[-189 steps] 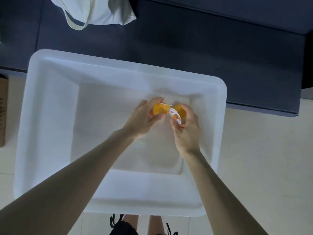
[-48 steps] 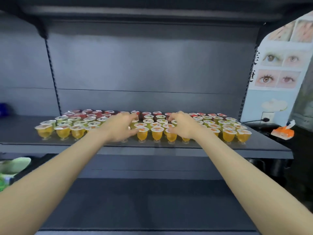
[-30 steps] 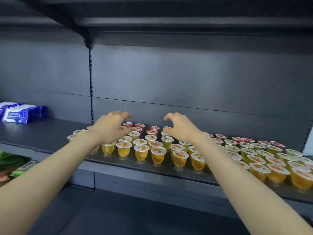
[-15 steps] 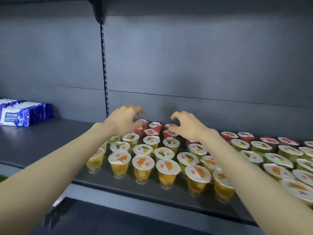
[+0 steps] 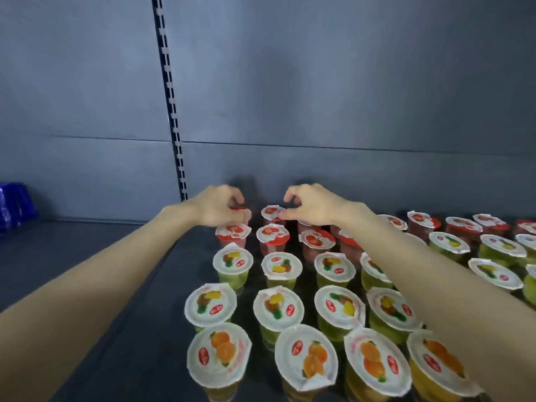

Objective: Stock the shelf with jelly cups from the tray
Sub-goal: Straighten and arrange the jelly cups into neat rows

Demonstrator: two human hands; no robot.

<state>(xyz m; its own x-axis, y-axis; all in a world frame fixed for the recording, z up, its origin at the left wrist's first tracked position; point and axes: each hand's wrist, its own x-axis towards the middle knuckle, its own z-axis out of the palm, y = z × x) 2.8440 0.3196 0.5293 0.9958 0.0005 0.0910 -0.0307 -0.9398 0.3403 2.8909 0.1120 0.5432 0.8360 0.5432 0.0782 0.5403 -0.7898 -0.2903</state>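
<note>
Your left hand (image 5: 216, 208) curls its fingers round a red jelly cup (image 5: 241, 211) in the row nearest the back wall (image 5: 319, 111). Your right hand (image 5: 314, 206) is hooked narrow over the neighbouring cup (image 5: 272, 213); a grip there cannot be confirmed. Both cups stand upright directly below the fingertips.

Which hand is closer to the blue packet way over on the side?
Left. The left hand pinches a back-row red jelly cup, right of the blue packet; the right hand is further right still.
</note>
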